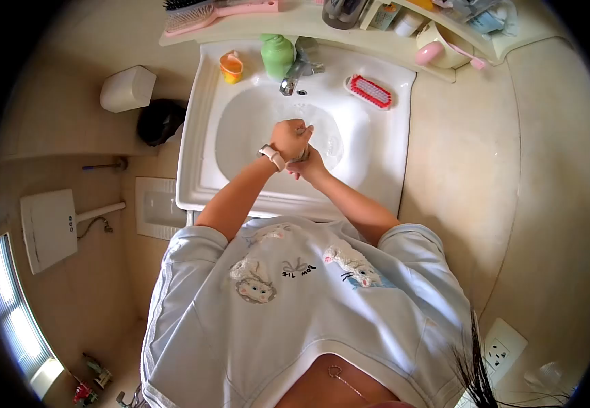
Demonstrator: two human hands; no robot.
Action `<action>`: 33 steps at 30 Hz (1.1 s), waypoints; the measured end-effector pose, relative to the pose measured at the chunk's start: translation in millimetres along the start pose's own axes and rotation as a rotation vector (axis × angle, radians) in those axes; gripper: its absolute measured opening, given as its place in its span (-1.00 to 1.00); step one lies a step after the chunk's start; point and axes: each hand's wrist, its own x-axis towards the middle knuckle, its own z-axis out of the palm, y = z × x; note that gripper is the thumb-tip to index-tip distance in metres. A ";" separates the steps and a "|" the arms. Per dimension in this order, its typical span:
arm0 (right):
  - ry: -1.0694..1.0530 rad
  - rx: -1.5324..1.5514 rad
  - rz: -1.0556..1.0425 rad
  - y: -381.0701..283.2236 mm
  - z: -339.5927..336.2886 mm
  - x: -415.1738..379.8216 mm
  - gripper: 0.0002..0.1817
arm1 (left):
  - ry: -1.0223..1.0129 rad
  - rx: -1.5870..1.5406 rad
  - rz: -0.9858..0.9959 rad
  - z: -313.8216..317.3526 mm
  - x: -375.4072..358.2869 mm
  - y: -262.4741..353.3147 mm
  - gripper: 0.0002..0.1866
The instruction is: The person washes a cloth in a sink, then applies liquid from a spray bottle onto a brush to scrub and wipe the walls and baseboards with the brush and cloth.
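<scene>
1. The step in hand looks like washing the hands: the left hand (289, 138) and the right hand (306, 165) are pressed together over the basin of the white sink (203, 129), just below the faucet (293, 73).
2. The left hand, with a pale watch (272, 156) on its wrist, lies on top with its fingers curled closed around the right hand; it holds no separate thing that I can make out.
3. The right hand sits underneath, mostly covered, and I cannot tell how far its fingers are open or whether something small is between the palms.
4. Water appears to pool or run in the basin under the hands, though the stream itself is too faint to be sure of.
5. Near at hand on the sink's rim are a green bottle (278, 56) left of the faucet, a small orange cup (231, 67) further left, and a red brush (370, 92) on the right.
6. The shelf (240, 27) above carries a pink hairbrush (200, 13) and assorted jars.
7. As a judgement, the next move calls for keeping both hands over the basin so that drips fall inside it, and for 1 hand to come free before reaching the faucet or the bottle.
</scene>
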 end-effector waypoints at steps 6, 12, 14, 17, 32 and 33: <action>0.393 -0.301 0.084 8.2 24.7 6.7 -0.76 | -0.076 0.278 -0.187 19.6 12.7 -2.8 -0.76; 0.259 -0.156 -0.051 3.6 9.8 17.2 -0.66 | -0.092 0.278 -0.272 10.2 18.5 18.1 -0.70; 0.171 -0.100 -0.301 1.5 -8.1 24.2 -0.53 | 0.019 0.196 -0.153 8.5 24.6 0.7 -0.65; 0.211 0.009 -0.208 -14.3 -21.5 16.7 -0.46 | 0.209 -0.019 -0.193 -8.6 15.4 7.1 -0.39; 0.449 0.793 0.234 -3.9 -30.4 -43.7 -0.51 | -0.550 -0.005 -0.165 -113.6 -14.8 -118.7 -0.65; 0.467 0.816 0.209 -0.2 -21.0 -51.9 -0.51 | -0.593 0.182 -0.123 -120.2 -16.4 -119.8 -0.60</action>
